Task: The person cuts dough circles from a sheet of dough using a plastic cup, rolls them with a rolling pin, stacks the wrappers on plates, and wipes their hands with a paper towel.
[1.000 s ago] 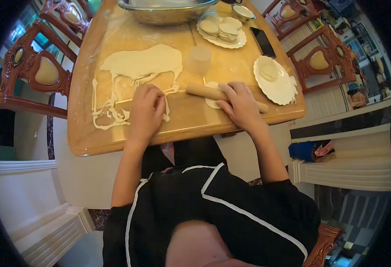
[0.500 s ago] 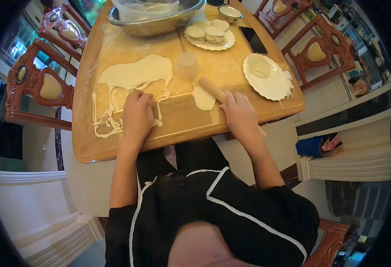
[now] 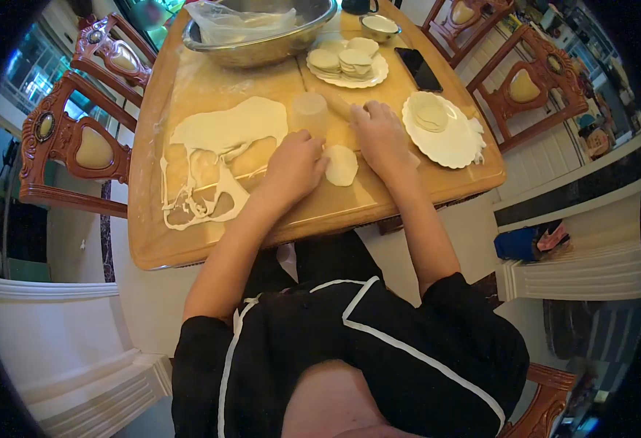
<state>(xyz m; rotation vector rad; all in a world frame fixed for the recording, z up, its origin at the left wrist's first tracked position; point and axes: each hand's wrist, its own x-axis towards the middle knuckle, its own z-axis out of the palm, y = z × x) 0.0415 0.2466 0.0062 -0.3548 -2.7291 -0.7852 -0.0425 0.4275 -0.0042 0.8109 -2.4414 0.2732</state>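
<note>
My left hand (image 3: 296, 165) is closed, its fingertips at the left edge of a small, flat, rounded dough piece (image 3: 342, 166) lying on the table. My right hand (image 3: 383, 137) is closed over a wooden rolling pin (image 3: 339, 106), whose far end points up and left, just beyond the dough piece. A translucent cup (image 3: 310, 113) stands close past my left fingers. Left of that hand spreads a large dough sheet (image 3: 236, 120) with cut-out gaps and thin trailing scraps.
On the wooden table (image 3: 189, 248) stand a large metal basin (image 3: 255, 53) with a plastic bag, a plate (image 3: 375, 77) of stacked dough rounds, a white plate (image 3: 452, 150) with dough rounds, a phone (image 3: 418, 70) and a small bowl (image 3: 380, 27). Carved chairs (image 3: 90, 150) flank it.
My left hand has moved right, from the dough scraps to the small dough piece. My right hand and the rolling pin have shifted up, away from me. The small dough piece looks turned and rounder.
</note>
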